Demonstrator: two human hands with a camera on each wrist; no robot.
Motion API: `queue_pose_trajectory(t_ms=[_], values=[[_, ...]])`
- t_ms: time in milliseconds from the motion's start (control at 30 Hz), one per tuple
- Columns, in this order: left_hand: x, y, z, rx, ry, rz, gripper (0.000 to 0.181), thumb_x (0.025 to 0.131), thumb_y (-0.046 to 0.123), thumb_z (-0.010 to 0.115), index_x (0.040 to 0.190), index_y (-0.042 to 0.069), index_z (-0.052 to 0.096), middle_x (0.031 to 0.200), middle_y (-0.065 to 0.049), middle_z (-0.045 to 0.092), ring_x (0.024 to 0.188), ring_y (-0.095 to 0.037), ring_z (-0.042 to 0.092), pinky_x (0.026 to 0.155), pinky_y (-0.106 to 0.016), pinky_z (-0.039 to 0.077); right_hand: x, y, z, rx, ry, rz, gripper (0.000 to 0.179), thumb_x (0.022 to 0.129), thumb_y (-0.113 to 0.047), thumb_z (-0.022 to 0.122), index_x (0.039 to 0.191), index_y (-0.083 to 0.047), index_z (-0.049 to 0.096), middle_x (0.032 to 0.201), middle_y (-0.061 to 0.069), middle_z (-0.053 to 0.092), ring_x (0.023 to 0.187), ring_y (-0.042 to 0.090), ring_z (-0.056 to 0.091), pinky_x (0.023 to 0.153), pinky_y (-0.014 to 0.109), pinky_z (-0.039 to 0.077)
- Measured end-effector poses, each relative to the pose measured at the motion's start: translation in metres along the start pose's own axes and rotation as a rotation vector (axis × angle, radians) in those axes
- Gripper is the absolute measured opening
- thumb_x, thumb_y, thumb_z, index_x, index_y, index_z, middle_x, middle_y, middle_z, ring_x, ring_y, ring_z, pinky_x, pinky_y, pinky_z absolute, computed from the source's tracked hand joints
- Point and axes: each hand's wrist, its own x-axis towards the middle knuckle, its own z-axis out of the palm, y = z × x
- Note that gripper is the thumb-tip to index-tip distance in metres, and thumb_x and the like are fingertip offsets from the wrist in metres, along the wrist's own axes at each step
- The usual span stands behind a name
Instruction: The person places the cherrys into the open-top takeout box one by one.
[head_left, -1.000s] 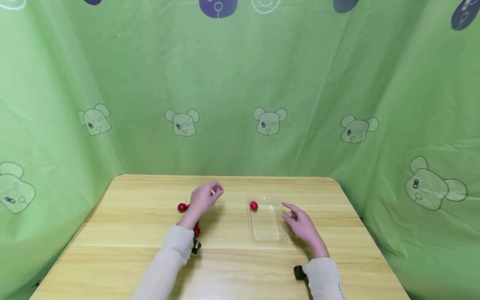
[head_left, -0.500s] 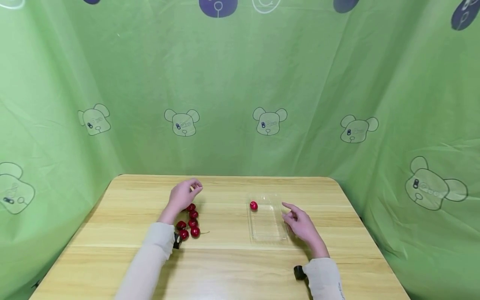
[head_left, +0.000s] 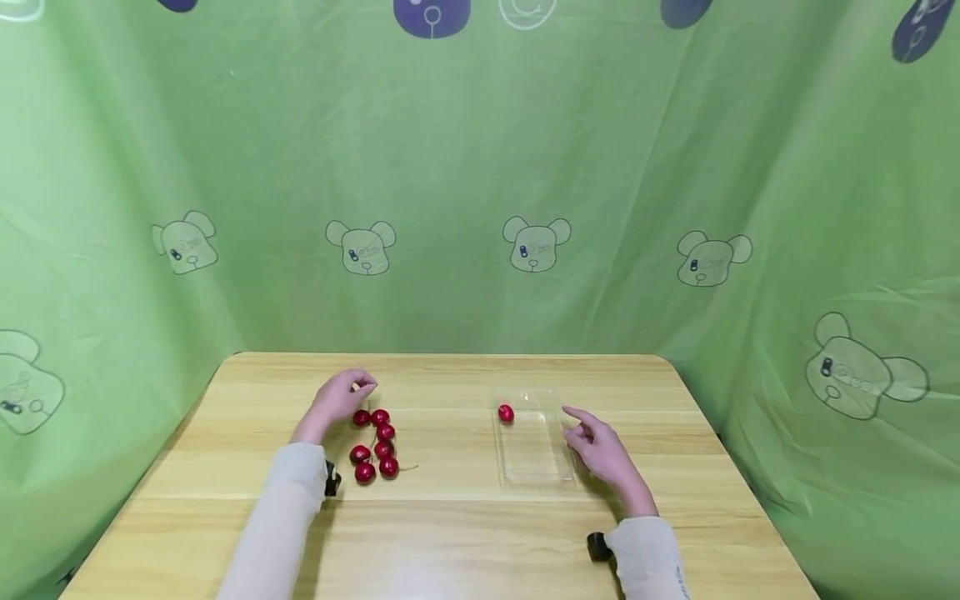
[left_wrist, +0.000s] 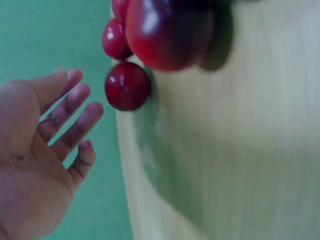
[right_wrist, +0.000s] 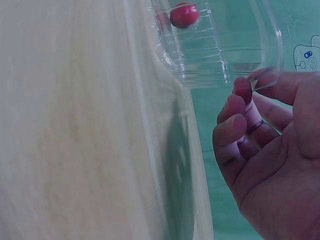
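Several dark red cherries [head_left: 385,432] lie in a loose cluster on the left part of the table. My left hand [head_left: 339,397] hovers at the far left end of this cluster, holding nothing. In the left wrist view its fingers [left_wrist: 75,130] are loosely bent beside a cherry [left_wrist: 127,86], with a gap between. On the right stands a clear plastic box [head_left: 536,479] with one cherry [head_left: 506,414] in its far left corner. My right hand [head_left: 600,450] pinches the box's right rim between thumb and fingers, as the right wrist view shows at the rim [right_wrist: 278,50].
The wooden table [head_left: 450,542] has rounded far corners. A green curtain [head_left: 450,167] printed with bear heads surrounds it at the back and both sides. One cherry stem [head_left: 408,468] sticks out to the right from the near end of the cluster.
My left hand has moved left from the table's middle to the cherries, uncovering most of the cluster. The right hand, the box and the cherry inside stay in place.
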Motion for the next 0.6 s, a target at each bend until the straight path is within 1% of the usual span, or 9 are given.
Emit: queue_pose_trajectory(t_ms=[133, 267, 367, 600], values=[[-0.003, -0.008, 0.000, -0.015, -0.047, -0.011, 0.030, 0.109, 0.026, 0.053, 0.124, 0.006, 0.069, 0.133, -0.018, 0.066, 0.123, -0.040, 0.061, 0.108, -0.061, 0.045, 0.000, 0.002, -0.001, -0.009, 0.004, -0.005, 0.049, 0.105, -0.010, 0.060, 0.151, -0.002, 0.048, 0.091, 0.017, 0.067, 0.063, 0.014, 0.053, 0.057, 0.026, 0.047], [-0.007, -0.013, 0.000, -0.036, -0.115, -0.035, 0.034, 0.111, 0.030, 0.047, 0.125, 0.007, 0.069, 0.138, -0.021, 0.063, 0.133, -0.046, 0.054, 0.115, -0.065, 0.037, 0.000, 0.003, -0.001, -0.005, 0.000, 0.003, 0.049, 0.105, -0.010, 0.060, 0.152, -0.002, 0.048, 0.091, 0.017, 0.066, 0.062, 0.013, 0.053, 0.055, 0.026, 0.047], [-0.009, -0.015, 0.001, -0.040, -0.144, -0.040, 0.035, 0.112, 0.031, 0.045, 0.123, 0.008, 0.069, 0.138, -0.021, 0.062, 0.134, -0.046, 0.053, 0.115, -0.065, 0.036, 0.000, 0.002, -0.001, -0.002, 0.003, 0.014, 0.049, 0.105, -0.010, 0.060, 0.152, -0.002, 0.048, 0.091, 0.017, 0.066, 0.062, 0.014, 0.053, 0.054, 0.026, 0.046], [-0.008, -0.016, 0.001, 0.012, -0.150, -0.010, 0.034, 0.112, 0.029, 0.044, 0.115, 0.009, 0.071, 0.132, -0.020, 0.064, 0.129, -0.045, 0.057, 0.112, -0.065, 0.040, 0.000, 0.002, -0.002, 0.007, -0.001, 0.020, 0.049, 0.105, -0.011, 0.059, 0.152, -0.004, 0.048, 0.091, 0.016, 0.065, 0.061, 0.015, 0.053, 0.053, 0.027, 0.046]])
